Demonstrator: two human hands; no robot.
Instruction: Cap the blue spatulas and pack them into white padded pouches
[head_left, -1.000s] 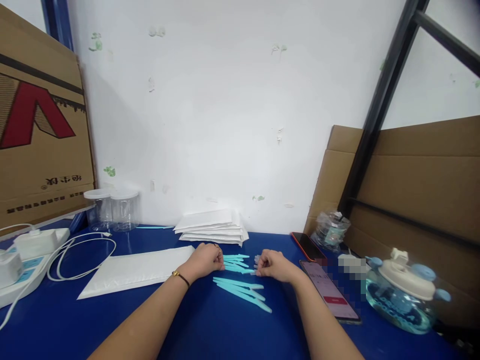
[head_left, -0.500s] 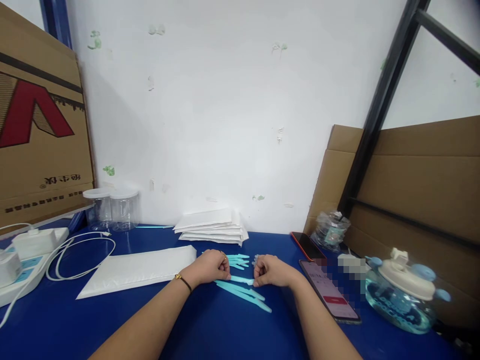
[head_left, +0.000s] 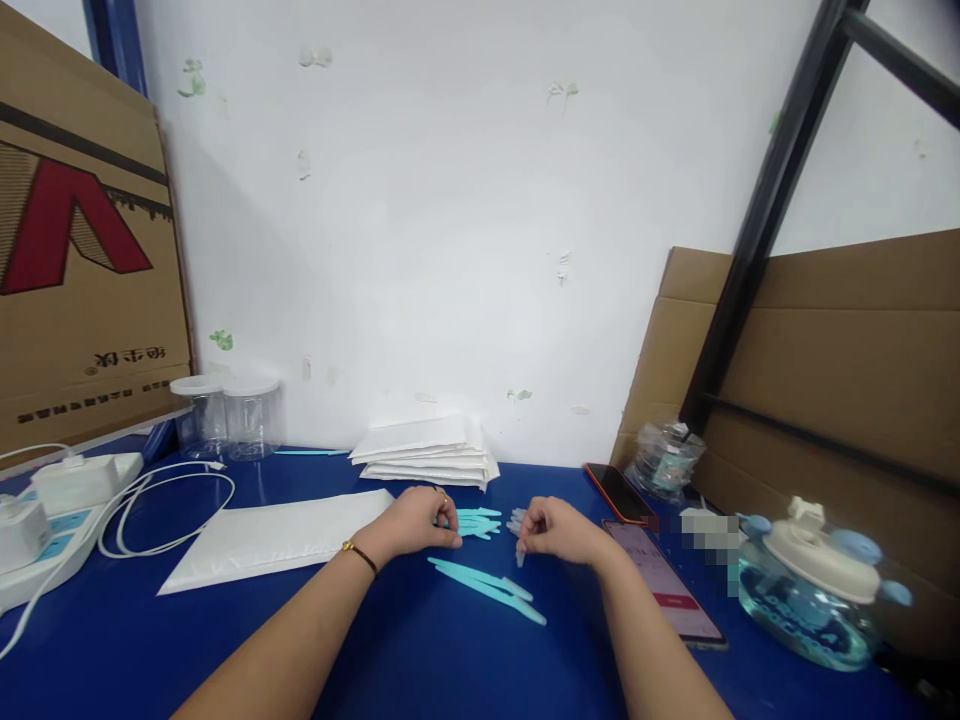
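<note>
At the near edge of a small pile of teal eyebrow razors [head_left: 482,522], my left hand [head_left: 420,522] is closed, thumb against fingers, with a teal handle end showing at its fingertips. My right hand [head_left: 556,530] pinches a small translucent cap [head_left: 520,559], tilted downward. Several similar clear caps [head_left: 515,520] lie just behind those fingers, partly hidden. Two more teal razors [head_left: 487,588], with paler capped-looking ends pointing right, rest on the blue table in front of both hands.
A white padded envelope [head_left: 262,540] lies left, with a stack of them [head_left: 420,455] at the wall. Clear jars [head_left: 253,420], a white cable [head_left: 112,520] and a power strip [head_left: 56,540] are farther left. Phones [head_left: 679,590] and a water bottle [head_left: 810,590] stand right.
Both hands held one razor between them; now they are farther apart. My left hand has moved back to the razor pile, and my right hand has a cap away from the razor.
</note>
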